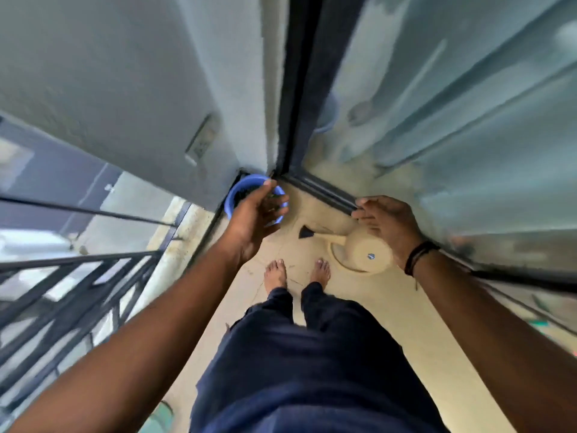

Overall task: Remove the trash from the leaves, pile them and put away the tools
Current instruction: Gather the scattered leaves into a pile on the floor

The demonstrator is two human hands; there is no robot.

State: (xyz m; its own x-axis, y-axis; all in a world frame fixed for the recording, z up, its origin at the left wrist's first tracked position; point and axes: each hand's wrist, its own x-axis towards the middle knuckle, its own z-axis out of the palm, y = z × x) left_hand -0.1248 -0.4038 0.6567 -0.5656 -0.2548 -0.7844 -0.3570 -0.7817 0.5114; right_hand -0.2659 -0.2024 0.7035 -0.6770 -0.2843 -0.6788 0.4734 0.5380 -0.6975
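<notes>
While both hands, left hand (256, 214) and right hand (387, 218), hover spread and empty, lower the left squarely onto the blue bucket (237, 195) in the corner, with the watering can (362, 253) alongside.

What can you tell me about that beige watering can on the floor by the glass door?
The watering can looks like smooth beige plastic, with a rounded body, a curved loop handle low on its side and a thin spout ending in a dark, flared rose that points toward the blue bucket in the corner. A small blue mark sits on its top. It stands on the tan floor beside the door track, ahead of the bare feet. The right hand hovers above it with relaxed fingers; whether it touches cannot be told.
</notes>
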